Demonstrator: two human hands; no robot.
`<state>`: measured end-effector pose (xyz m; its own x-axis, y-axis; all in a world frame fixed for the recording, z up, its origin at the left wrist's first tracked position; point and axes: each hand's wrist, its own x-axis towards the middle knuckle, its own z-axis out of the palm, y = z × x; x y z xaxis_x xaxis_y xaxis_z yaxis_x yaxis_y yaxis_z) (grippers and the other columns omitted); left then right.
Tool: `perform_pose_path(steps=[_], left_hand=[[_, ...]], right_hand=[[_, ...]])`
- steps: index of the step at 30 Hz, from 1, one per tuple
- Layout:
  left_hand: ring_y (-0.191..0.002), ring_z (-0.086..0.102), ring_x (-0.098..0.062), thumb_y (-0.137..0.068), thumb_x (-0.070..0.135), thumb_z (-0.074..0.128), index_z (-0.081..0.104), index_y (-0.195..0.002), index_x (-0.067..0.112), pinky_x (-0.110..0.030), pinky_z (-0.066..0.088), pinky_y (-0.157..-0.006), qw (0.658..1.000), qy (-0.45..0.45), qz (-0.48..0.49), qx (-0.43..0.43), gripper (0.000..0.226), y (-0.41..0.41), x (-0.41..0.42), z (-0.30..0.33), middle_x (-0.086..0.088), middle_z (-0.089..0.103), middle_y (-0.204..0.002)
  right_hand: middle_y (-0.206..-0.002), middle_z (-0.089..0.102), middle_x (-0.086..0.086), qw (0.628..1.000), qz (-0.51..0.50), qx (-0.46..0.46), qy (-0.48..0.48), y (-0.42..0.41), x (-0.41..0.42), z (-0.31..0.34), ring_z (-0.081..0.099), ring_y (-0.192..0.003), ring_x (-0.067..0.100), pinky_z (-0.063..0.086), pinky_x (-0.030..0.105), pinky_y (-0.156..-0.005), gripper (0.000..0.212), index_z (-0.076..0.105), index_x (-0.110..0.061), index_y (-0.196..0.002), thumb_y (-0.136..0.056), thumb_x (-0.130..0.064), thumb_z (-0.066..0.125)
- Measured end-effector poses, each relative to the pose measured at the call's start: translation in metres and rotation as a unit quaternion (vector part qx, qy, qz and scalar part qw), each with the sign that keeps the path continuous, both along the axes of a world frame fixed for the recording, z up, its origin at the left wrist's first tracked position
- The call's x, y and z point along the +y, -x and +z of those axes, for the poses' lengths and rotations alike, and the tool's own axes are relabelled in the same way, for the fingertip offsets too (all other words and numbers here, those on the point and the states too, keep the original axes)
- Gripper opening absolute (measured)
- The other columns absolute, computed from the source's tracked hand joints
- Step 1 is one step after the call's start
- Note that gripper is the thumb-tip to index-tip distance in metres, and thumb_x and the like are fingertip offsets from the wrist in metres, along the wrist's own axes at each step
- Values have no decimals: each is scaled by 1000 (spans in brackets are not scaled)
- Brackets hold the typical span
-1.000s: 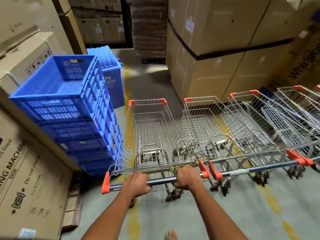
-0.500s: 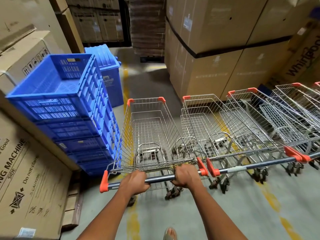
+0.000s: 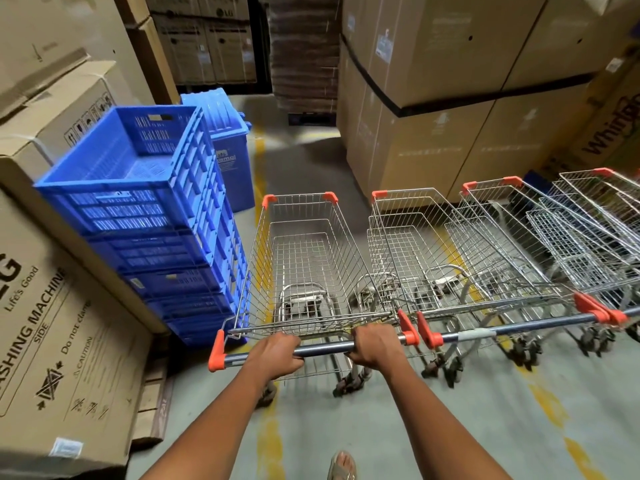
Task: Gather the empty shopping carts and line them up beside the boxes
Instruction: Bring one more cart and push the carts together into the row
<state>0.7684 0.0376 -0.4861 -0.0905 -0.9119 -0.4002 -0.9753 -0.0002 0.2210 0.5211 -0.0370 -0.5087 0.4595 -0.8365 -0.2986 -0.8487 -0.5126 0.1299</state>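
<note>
Here, sandalled foot (image 3: 342, 466) nearest, on grey floor (image 3: 450, 427) behind cart handle (image 3: 325, 348). Left hand (image 3: 273, 355) and right hand (image 3: 372, 344) both wrapped round handle, fingers curled over bar. Empty shopping cart (image 3: 304, 265) extends ahead of handle. Stack of blue crates (image 3: 145, 216) just left of cart, close to its side. Row of parked carts (image 3: 485, 254) right of cart, nearest one just beside it. Large cardboard boxes (image 3: 450, 98) beyond row. Blue bin (image 3: 227, 140) beyond crates

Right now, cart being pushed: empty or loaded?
Empty. Through the cart wire basket only floor and its own frame show; both hands grip its handle.
</note>
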Motion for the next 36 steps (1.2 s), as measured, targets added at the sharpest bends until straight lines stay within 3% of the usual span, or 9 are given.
perform_pose_path(steps=[4,11,14,18,20,23,28,33,36], left_hand=[[-81,53,-17,-87,38,56,50,-95,25,-32,40,-66,998,55,-31,0,17,4,6,1,5,57,-88],[-89,52,-12,-91,47,56,47,-107,28,-30,44,-79,984,147,-49,87,26,53,9,-3,9,53,-99],[-108,52,-14,-94,48,56,45,-131,26,-43,41,-105,984,147,-65,81,45,90,4,-7,7,53,-118],[-124,51,-19,-93,48,55,39,-144,24,-54,34,-113,983,157,-66,72,58,138,-2,-4,3,51,-135],[-126,49,-18,-94,46,55,41,-144,22,-50,36,-112,978,176,-82,79,57,160,-5,5,3,49,-136],[-123,49,-17,-95,42,58,44,-140,24,-44,36,-112,973,183,-100,100,50,198,-15,16,5,50,-130],[-122,49,-16,-91,38,62,43,-136,27,-44,39,-108,980,150,-83,105,50,263,-38,27,7,48,-129],[-134,44,-19,-98,54,52,48,-139,28,-54,32,-110,992,96,-71,44,49,322,-68,25,3,47,-141],[-149,31,-23,-99,72,32,47,-146,38,-68,5,-117,998,48,-50,-12,60,340,-81,15,7,50,-151]], right_hand=[[-99,66,1,999,-17,-25,39,4,13,3,62,-96,21,46,44,-100,43,61,-21,-106,-90,-61,60],[-115,54,7,989,-67,-89,98,29,54,11,53,-108,28,45,42,-100,47,48,-14,-129,-83,-19,55],[-123,53,8,981,-87,-125,123,47,67,14,50,-120,30,41,45,-109,54,47,-16,-131,-79,-21,57],[-153,42,13,976,-84,-134,149,74,72,24,24,-154,33,18,52,-126,67,44,-9,-141,-79,-22,64],[-162,35,12,973,-93,-144,154,92,69,28,20,-156,33,21,52,-126,75,38,-8,-150,-80,-17,62],[-155,43,11,972,-128,-140,142,124,59,32,37,-146,30,35,44,-119,78,30,-11,-157,-85,-19,59],[-135,54,7,968,-178,-136,114,185,35,29,49,-131,29,43,44,-104,58,47,-16,-139,-82,-18,59],[-162,31,16,946,-281,-139,80,264,15,19,24,-151,43,31,57,-117,68,42,-30,-143,-83,-20,73],[-170,12,20,934,-308,-167,64,317,4,16,13,-155,45,23,56,-122,95,25,-46,-157,-84,-16,79]])
